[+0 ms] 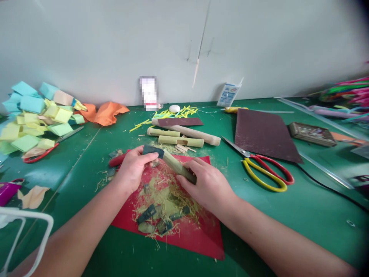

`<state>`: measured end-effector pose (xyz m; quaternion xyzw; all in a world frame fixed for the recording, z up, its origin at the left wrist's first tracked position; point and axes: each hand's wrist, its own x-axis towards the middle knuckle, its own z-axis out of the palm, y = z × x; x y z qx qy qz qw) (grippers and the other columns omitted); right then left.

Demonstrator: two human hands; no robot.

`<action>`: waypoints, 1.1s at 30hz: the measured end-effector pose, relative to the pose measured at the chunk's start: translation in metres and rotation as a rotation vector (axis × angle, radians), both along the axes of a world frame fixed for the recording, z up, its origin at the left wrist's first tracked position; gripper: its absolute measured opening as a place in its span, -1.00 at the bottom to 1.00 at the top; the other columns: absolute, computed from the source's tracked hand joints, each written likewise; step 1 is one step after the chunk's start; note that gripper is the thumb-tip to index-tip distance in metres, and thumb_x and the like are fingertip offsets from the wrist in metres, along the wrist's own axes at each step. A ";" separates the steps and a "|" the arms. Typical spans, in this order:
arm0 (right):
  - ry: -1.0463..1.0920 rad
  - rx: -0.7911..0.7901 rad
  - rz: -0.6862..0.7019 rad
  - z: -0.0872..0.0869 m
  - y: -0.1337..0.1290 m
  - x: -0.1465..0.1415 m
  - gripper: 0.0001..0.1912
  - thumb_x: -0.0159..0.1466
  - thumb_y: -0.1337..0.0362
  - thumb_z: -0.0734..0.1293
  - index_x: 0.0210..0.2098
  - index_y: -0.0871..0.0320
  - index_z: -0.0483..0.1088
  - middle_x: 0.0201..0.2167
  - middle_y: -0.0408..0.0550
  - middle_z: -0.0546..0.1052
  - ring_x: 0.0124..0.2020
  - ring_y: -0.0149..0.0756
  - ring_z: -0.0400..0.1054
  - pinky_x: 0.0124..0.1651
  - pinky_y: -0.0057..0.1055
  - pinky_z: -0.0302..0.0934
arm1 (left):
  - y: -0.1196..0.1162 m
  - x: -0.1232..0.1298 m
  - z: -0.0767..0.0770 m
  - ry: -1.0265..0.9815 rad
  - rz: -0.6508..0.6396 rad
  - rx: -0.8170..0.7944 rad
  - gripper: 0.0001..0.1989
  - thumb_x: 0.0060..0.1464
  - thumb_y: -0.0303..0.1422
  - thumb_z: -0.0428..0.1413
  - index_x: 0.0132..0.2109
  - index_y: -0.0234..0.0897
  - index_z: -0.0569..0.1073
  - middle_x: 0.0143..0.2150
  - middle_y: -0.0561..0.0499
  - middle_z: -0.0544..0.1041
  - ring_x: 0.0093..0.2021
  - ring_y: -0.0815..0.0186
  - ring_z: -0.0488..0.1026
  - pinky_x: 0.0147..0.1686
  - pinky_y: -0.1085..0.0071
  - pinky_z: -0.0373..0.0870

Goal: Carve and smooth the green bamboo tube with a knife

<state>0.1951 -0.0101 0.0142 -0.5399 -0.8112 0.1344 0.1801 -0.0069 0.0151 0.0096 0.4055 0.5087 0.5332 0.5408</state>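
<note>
My right hand (209,184) is wrapped round the near end of a pale green bamboo tube (174,163), which slants up to the left. At its far end, my left hand (132,167) pinches a dark strip of sandpaper (152,151) that lies over the bamboo. Beneath both hands is a red sheet (201,240), strewn with bamboo dust, shavings and several worn dark scraps of sandpaper (146,214). Just beyond the hands lie a notched bamboo piece (173,141), another short bamboo piece (165,132) and a longer pale stick (196,133). A red handle (117,160) shows partly behind my left hand.
Scissors with red and yellow handles (268,169) lie right, beside a brown sandpaper sheet (262,134) and a small box (313,134). Folded coloured papers (31,119) and red-handled scissors (42,156) are left. A phone (149,92) leans on the wall; a white frame (46,227) stands front left.
</note>
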 end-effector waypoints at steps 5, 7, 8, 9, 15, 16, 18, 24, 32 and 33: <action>-0.020 -0.002 -0.020 -0.001 0.000 -0.004 -0.84 0.21 0.18 0.24 -0.35 0.13 0.35 -0.31 -0.07 0.44 -0.38 -0.35 0.29 -0.40 -0.41 0.05 | -0.007 0.009 -0.001 0.177 -0.010 0.107 -0.60 -0.10 -0.41 0.22 -0.05 -0.26 0.39 -0.44 0.09 0.51 -0.46 0.39 0.46 -0.41 0.49 0.39; -0.025 0.007 -0.031 -0.001 0.000 -0.004 -0.85 0.20 0.18 0.25 -0.32 0.12 0.35 -0.29 -0.08 0.44 -0.38 -0.35 0.29 -0.41 -0.42 0.04 | -0.006 0.009 -0.002 0.184 -0.029 0.085 -0.66 -0.04 -0.37 0.18 -0.07 -0.28 0.40 -0.43 0.07 0.50 -0.48 0.37 0.47 -0.43 0.46 0.42; -0.026 0.012 -0.036 -0.001 -0.001 -0.003 -0.84 0.20 0.17 0.25 -0.30 0.11 0.36 -0.28 -0.09 0.45 -0.36 -0.34 0.30 -0.41 -0.42 0.04 | -0.006 0.008 -0.002 0.194 -0.029 0.083 -0.73 0.00 -0.35 0.16 -0.11 -0.29 0.41 -0.40 0.04 0.51 -0.46 0.35 0.48 -0.43 0.45 0.43; -0.026 0.015 -0.039 -0.001 -0.001 -0.002 -0.83 0.20 0.16 0.26 -0.27 0.11 0.36 -0.26 -0.09 0.45 -0.35 -0.34 0.30 -0.40 -0.42 0.04 | -0.005 0.006 -0.003 0.221 -0.029 0.109 -0.79 0.04 -0.34 0.13 -0.15 -0.31 0.43 -0.37 0.01 0.52 -0.42 0.33 0.49 -0.41 0.43 0.45; -0.016 -0.001 -0.043 0.000 -0.001 0.003 -0.79 0.19 0.14 0.27 -0.24 0.10 0.37 -0.25 -0.10 0.46 -0.35 -0.34 0.30 -0.40 -0.43 0.05 | -0.004 -0.001 -0.001 0.642 -0.039 0.665 -0.91 0.02 -0.52 0.15 -0.30 -0.29 0.51 -0.12 -0.05 0.49 -0.06 0.29 0.44 -0.02 0.33 0.40; -0.013 -0.004 -0.041 0.000 -0.001 0.003 -0.80 0.19 0.14 0.27 -0.24 0.10 0.37 -0.25 -0.10 0.45 -0.35 -0.35 0.30 -0.39 -0.43 0.05 | -0.005 -0.001 0.000 0.673 -0.047 0.712 -0.90 0.03 -0.53 0.14 -0.29 -0.28 0.50 -0.11 -0.05 0.49 -0.06 0.29 0.43 -0.01 0.33 0.39; -0.013 -0.005 -0.032 -0.001 0.000 0.003 -0.80 0.19 0.15 0.26 -0.24 0.10 0.36 -0.25 -0.11 0.45 -0.36 -0.35 0.30 -0.39 -0.43 0.05 | -0.006 0.000 0.001 0.701 -0.059 0.762 -0.89 0.06 -0.54 0.12 -0.27 -0.28 0.50 -0.11 -0.05 0.48 -0.07 0.31 0.44 -0.01 0.33 0.40; -0.049 0.006 -0.032 0.000 0.000 0.005 -0.79 0.15 0.13 0.29 -0.26 0.09 0.35 -0.27 -0.13 0.45 -0.38 -0.37 0.29 -0.42 -0.44 0.03 | -0.009 -0.001 0.001 0.749 -0.053 0.767 -0.90 0.08 -0.48 0.12 -0.23 -0.27 0.49 -0.14 -0.03 0.49 -0.11 0.31 0.45 -0.06 0.36 0.41; -0.145 -0.027 -0.028 0.001 -0.002 0.005 -0.79 0.15 0.07 0.28 -0.38 0.08 0.32 -0.38 -0.16 0.48 -0.44 -0.36 0.29 -0.49 -0.42 -0.09 | -0.010 0.005 -0.010 0.686 0.028 0.446 -0.70 0.09 -0.39 0.12 -0.01 -0.21 0.31 -0.32 0.08 0.46 -0.42 0.43 0.43 -0.40 0.51 0.37; -0.138 -0.025 -0.020 0.000 -0.002 0.003 -0.80 0.15 0.09 0.27 -0.39 0.08 0.32 -0.37 -0.16 0.48 -0.42 -0.35 0.30 -0.47 -0.42 -0.07 | -0.009 0.006 -0.012 0.649 0.027 0.436 -0.72 0.10 -0.40 0.11 -0.03 -0.22 0.28 -0.37 0.11 0.42 -0.45 0.44 0.42 -0.44 0.52 0.35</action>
